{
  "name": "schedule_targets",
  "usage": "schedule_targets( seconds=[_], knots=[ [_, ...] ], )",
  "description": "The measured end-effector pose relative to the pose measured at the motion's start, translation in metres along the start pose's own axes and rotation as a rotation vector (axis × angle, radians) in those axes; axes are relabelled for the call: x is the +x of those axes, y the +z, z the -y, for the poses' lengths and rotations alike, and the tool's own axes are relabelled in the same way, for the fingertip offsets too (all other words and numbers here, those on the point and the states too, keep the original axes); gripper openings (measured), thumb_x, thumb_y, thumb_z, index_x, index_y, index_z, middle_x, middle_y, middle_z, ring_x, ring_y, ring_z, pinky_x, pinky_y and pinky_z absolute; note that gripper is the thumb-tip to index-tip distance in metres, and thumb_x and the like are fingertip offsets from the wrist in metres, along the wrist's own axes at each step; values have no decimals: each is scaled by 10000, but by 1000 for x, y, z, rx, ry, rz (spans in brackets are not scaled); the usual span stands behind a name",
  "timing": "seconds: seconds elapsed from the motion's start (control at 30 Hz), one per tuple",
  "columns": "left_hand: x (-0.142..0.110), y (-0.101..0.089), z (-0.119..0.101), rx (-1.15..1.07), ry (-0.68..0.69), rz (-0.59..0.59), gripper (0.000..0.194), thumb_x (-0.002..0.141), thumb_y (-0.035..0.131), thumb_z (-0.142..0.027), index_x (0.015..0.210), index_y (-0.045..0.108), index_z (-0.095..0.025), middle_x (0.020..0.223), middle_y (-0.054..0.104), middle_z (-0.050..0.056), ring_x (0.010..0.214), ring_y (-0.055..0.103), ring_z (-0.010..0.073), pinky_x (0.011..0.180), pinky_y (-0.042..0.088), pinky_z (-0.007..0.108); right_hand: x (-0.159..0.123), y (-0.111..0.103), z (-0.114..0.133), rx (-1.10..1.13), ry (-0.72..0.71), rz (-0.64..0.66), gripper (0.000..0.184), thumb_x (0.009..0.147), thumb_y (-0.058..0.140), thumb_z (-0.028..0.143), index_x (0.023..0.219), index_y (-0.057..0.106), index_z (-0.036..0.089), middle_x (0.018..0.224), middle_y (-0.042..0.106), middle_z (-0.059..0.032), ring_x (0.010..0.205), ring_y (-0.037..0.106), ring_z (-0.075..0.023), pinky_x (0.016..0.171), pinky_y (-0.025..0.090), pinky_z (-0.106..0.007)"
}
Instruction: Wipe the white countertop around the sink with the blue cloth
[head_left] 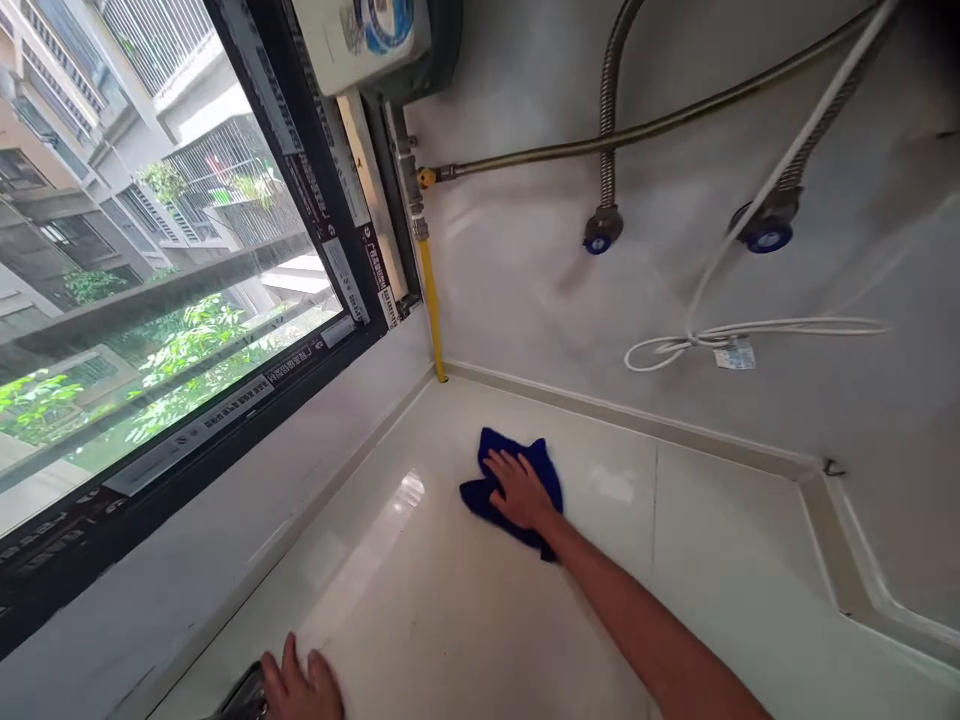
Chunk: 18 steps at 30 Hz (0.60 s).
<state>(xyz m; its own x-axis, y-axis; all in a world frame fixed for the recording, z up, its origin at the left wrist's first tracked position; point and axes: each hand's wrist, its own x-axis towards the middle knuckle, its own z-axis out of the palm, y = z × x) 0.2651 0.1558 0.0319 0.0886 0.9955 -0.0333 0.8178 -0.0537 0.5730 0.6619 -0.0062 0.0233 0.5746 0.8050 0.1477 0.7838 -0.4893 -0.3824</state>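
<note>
My right hand [519,490] lies flat on a dark blue cloth [546,470], its fingers spread over the middle of it. The cloth is bunched into loose folds and rests on the glossy cream tiled floor [450,610]. At the bottom edge, my left hand [301,690] is partly cut off by the frame. Its visible fingers are apart and appear to rest on the floor. Close against its left side is a dark, shiny object [244,692], mostly out of view, whose kind I cannot make out.
A black-framed window [247,400] runs along the left wall. In the corner stands a yellow pipe [430,305]. Flexible hoses [609,110], blue-capped valves [598,243] and a tied white cable [690,342] hang on the grey wall. A boxy unit [367,50] hangs above.
</note>
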Motion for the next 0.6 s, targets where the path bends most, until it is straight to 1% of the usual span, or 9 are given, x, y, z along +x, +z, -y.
schedule_targets(
  seconds=[0.03,0.1,0.17,0.23,0.27,0.33,0.43,0.5,0.6],
  knots=[
    [-2,1,-3,-22,-24,0,894,871,67,-627,1485,350,-43,1638,148,252,1502,204,443,1200,236,648,2,-3,-13,-20,39,-17,658,878,392,306,1523,344,189,1656,254,-43,1533,177,-250,1267,63,-520],
    [-5,3,-3,-31,-19,-21,887,873,78,-625,1476,371,-45,1634,163,251,1491,227,453,1205,233,641,0,-12,-38,-62,121,-54,647,898,356,319,1526,335,167,1654,257,-61,1531,180,-258,1263,65,-524],
    [-6,5,0,-22,3,-55,881,880,89,-629,1465,394,-46,1623,191,259,1476,256,464,1194,256,644,-11,-23,-61,-102,196,-89,643,910,322,333,1518,342,127,1644,277,-98,1522,202,-281,1255,74,-546],
    [-7,8,4,-18,22,-86,848,898,100,-610,1454,411,-50,1613,213,265,1468,271,462,1181,280,647,-31,-33,-85,-140,260,-122,645,918,287,352,1496,367,76,1622,309,-152,1501,241,-324,1235,88,-608],
    [-7,9,5,-18,31,-99,821,912,109,-589,1451,416,-50,1610,218,267,1467,271,464,1176,287,649,-44,-36,-98,-163,302,-143,652,920,269,363,1492,370,64,1615,318,-164,1492,253,-338,1224,92,-636],
    [-8,12,8,-26,60,-130,758,939,135,-538,1439,427,-48,1603,230,271,1463,267,475,1172,292,652,-72,-37,-125,-253,435,-202,666,926,218,404,1496,373,98,1610,337,-134,1482,276,-319,1220,96,-651],
    [-9,14,10,-24,99,-188,668,967,186,-460,1415,457,-47,1587,263,276,1436,308,484,1156,322,651,-117,-30,-158,-348,525,-260,695,921,177,443,1513,360,128,1607,344,-117,1494,258,-313,1207,101,-678],
    [-10,15,12,-6,118,-228,622,972,223,-415,1395,481,-38,1570,294,287,1412,358,473,1142,355,634,-146,-24,-168,-380,519,-272,715,914,156,468,1515,365,140,1604,349,-122,1494,270,-318,1197,119,-692],
    [-11,18,17,31,158,-293,591,976,247,-390,1374,507,-37,1550,332,283,1379,404,465,1112,400,611,-185,-14,-162,-392,464,-309,762,896,139,506,1505,388,122,1581,385,-146,1479,311,-350,1180,162,-712]
  ],
)
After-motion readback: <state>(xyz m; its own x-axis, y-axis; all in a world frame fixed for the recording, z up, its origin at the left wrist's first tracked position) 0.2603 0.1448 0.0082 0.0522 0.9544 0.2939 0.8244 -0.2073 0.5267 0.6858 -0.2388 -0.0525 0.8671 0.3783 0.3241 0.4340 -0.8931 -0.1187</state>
